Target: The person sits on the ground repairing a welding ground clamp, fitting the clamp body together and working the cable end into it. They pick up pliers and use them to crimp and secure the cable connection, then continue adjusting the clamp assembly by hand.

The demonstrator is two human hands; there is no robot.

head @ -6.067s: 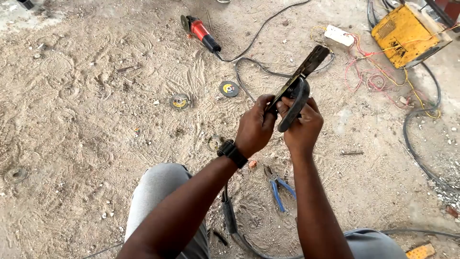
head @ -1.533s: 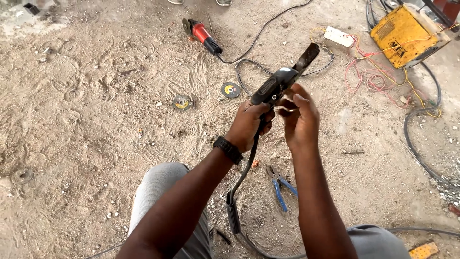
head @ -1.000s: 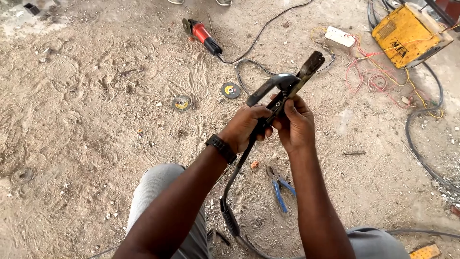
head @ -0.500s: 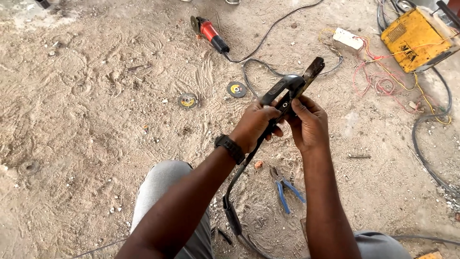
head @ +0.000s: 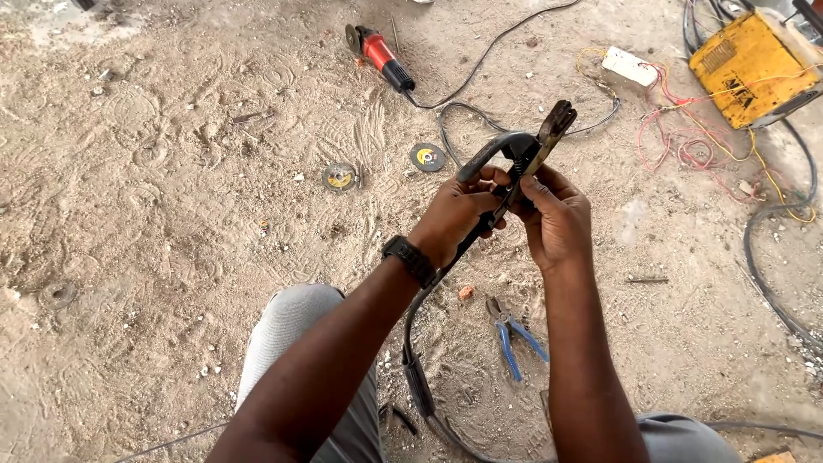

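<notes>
While both hands meet a little right of the frame's centre, the thing between them is a dark metal welding clamp (head: 523, 159), an electrode holder whose long axis runs diagonally, its jaw end pointing to the upper right and its handle end dropping toward the lower left. The left hand (head: 459, 219) is wrapped shut around the handle and lever, just below the curved spring arm; the right hand (head: 557, 219) is closed more loosely on the shaft from the right side, its thumb and fingertips pressing near the pivot. So the clamp's working tip lies above and beyond both grips, and the right hand is the nearer one to it. A thick black cable (head: 420, 377) hangs from the handle straight down between the knees toward the bottom of the frame.

Beneath is loose sandy ground (head: 154, 214), scuffed with footprints. Blue-handled pliers (head: 513, 334) lie just below the right forearm. Two grinding discs (head: 426, 157) sit left of the clamp, a red angle grinder (head: 381, 56) lies at the top centre, and a yellow welding machine (head: 754, 64) with tangled red and yellow wires (head: 694, 141) fills the upper right. There is open room to the left.
</notes>
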